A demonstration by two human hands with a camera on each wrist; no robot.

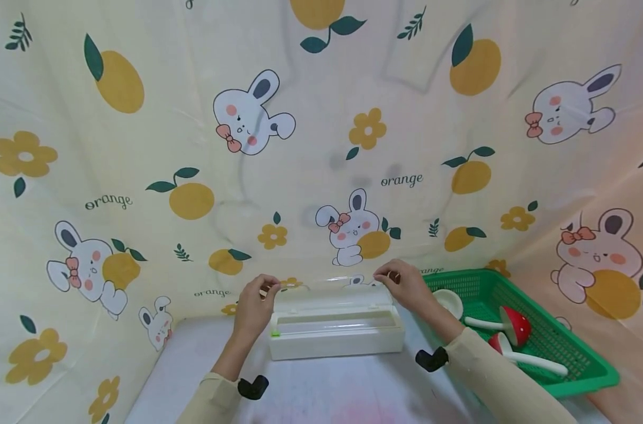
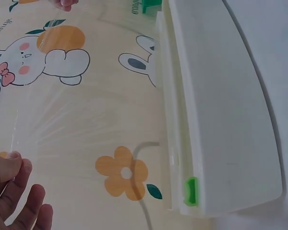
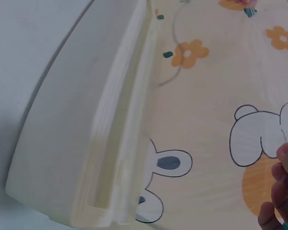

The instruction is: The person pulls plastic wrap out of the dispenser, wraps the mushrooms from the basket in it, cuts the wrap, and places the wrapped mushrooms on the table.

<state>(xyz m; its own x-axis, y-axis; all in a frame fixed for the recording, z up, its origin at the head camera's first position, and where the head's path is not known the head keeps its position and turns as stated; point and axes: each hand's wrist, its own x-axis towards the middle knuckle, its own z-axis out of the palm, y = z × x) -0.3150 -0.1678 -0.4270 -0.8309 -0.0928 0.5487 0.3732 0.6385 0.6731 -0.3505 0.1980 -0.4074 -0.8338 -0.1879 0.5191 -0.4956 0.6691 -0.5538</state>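
A white cling film dispenser point(image 1: 337, 346) sits on the table with its lid point(image 1: 332, 298) raised. At its left end shows a small green piece point(image 2: 191, 191). Clear cling film point(image 2: 72, 124) stretches out from the dispenser, faintly wrinkled and shiny. My left hand point(image 1: 255, 307) pinches one corner of the film between thumb and index finger. Across from it, my right hand point(image 1: 406, 287) pinches the other corner the same way. Both hands are raised behind the dispenser, apart from its body, with the film spanning between them.
To the right, a green plastic basket point(image 1: 592, 365) holds red-and-white mushroom-shaped things point(image 1: 514, 325) with white handles and a round cream-coloured piece point(image 1: 448, 304). A patterned cloth point(image 1: 321, 176) hangs behind the white table point(image 1: 348, 388).
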